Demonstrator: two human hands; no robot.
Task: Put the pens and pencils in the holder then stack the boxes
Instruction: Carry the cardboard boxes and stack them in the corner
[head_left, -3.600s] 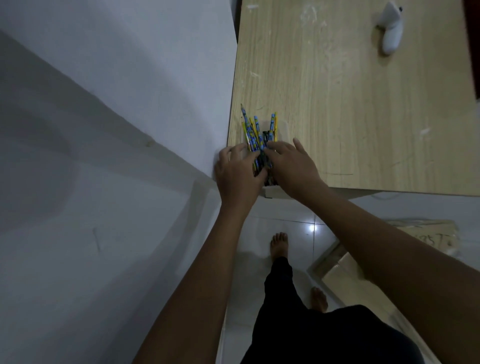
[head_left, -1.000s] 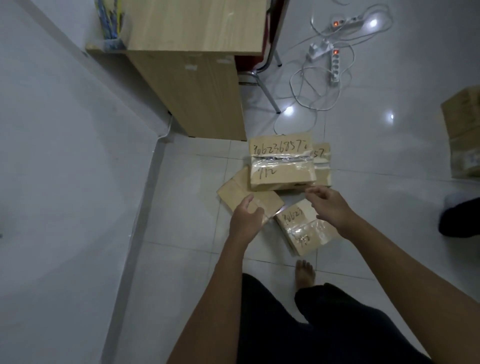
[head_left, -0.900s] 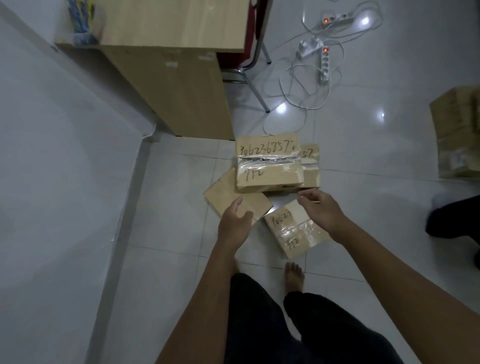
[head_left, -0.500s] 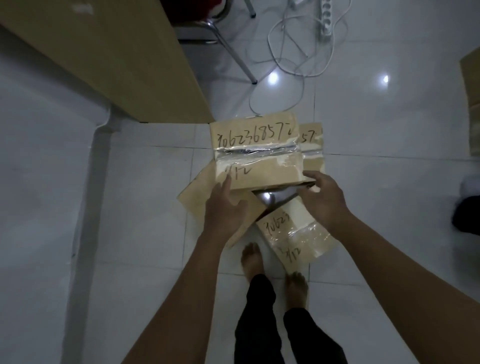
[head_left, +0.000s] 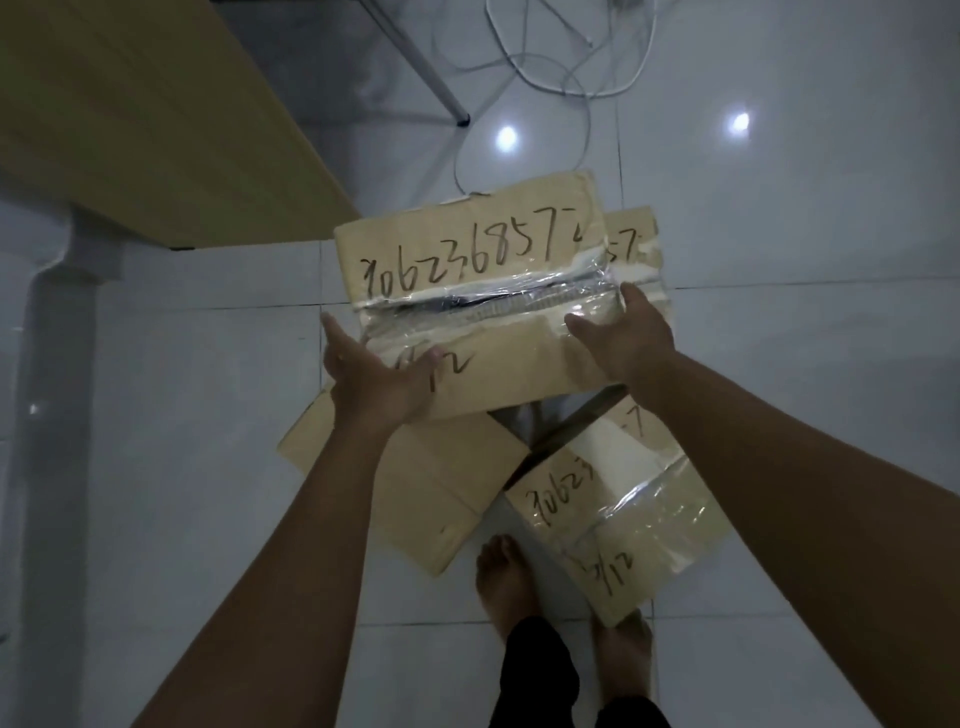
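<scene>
Several taped cardboard boxes with handwritten numbers lie on the white tiled floor. The top box (head_left: 483, 270) rests on another box (head_left: 636, 244) that shows only at its right edge. My left hand (head_left: 376, 376) grips the top box's near left corner, thumb on top. My right hand (head_left: 621, 340) grips its near right side by the clear tape. A plain box (head_left: 415, 483) lies under my left forearm. A smaller taped box (head_left: 623, 514) lies at an angle to its right. The pens and holder are out of view.
A wooden desk side panel (head_left: 156, 130) stands at the upper left beside the white wall (head_left: 31, 467). White cables (head_left: 561, 67) and a metal chair leg (head_left: 415, 57) lie behind the boxes. My bare feet (head_left: 506, 582) stand just below the boxes.
I left the pen holder on the desk and turned down to the floor boxes. Both hands reached forward and took hold of the top box's near corners; the view moved closer.
</scene>
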